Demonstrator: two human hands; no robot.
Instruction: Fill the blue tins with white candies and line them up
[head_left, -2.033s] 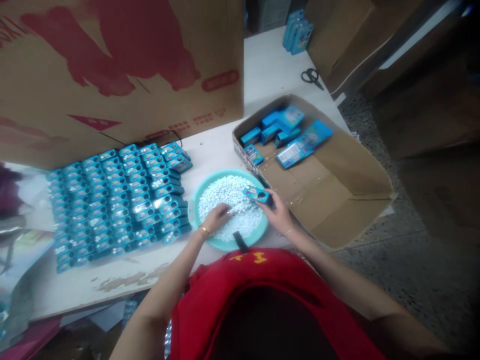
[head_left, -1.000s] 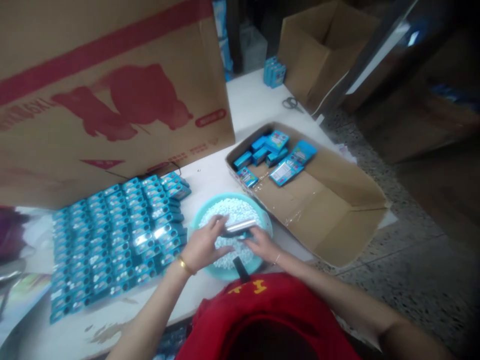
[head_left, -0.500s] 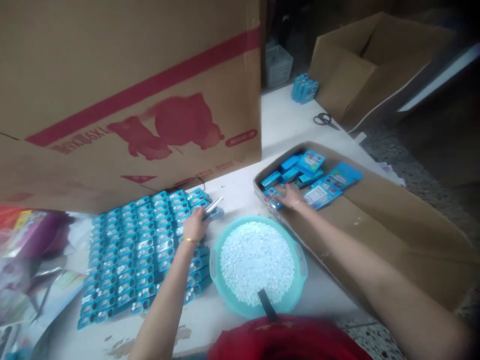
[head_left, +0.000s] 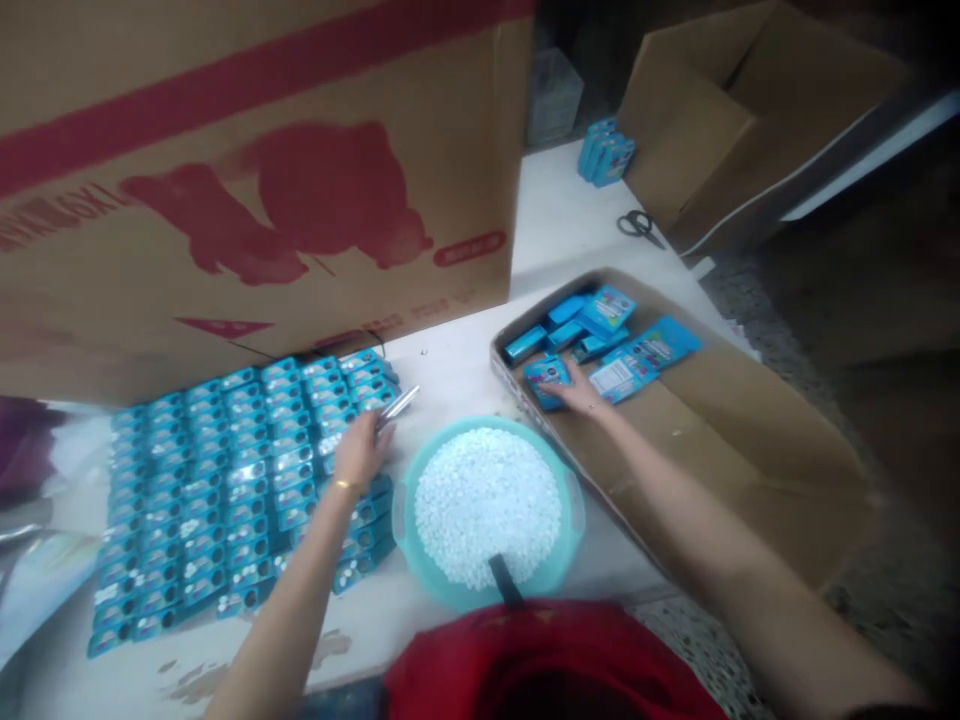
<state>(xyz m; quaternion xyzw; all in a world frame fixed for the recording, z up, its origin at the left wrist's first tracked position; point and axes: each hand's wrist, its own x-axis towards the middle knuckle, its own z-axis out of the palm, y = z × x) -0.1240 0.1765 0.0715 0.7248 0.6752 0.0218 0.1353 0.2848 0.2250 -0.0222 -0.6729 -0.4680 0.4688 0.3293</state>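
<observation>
My left hand (head_left: 361, 448) is closed around a thin, shiny silver rod-like thing (head_left: 399, 404), which points up and to the right. Below that hand spread rows of small blue boxes (head_left: 210, 480), open at the top, several with white pellets on them. My right hand (head_left: 579, 390) reaches into a shallow cardboard tray (head_left: 720, 480), thumb and fingers gripping a small blue box (head_left: 546, 376). More blue boxes (head_left: 609, 310) and flat blue cartons (head_left: 652, 355) lie beside it. Between my arms sits a turquoise bowl (head_left: 405, 550) full of white pellets (head_left: 487, 500), a dark handle (head_left: 504, 578) sticking out.
A large cardboard box (head_left: 360, 80) with red print stands behind the rows. At the back right are a few upright blue boxes (head_left: 606, 155), black scissors (head_left: 640, 228) and an open cardboard box (head_left: 690, 120).
The view has shifted, so the table things appear farther left and slightly higher. My right hand now grips the blue box, which shows more fully. My left hand keeps the silver thing.
</observation>
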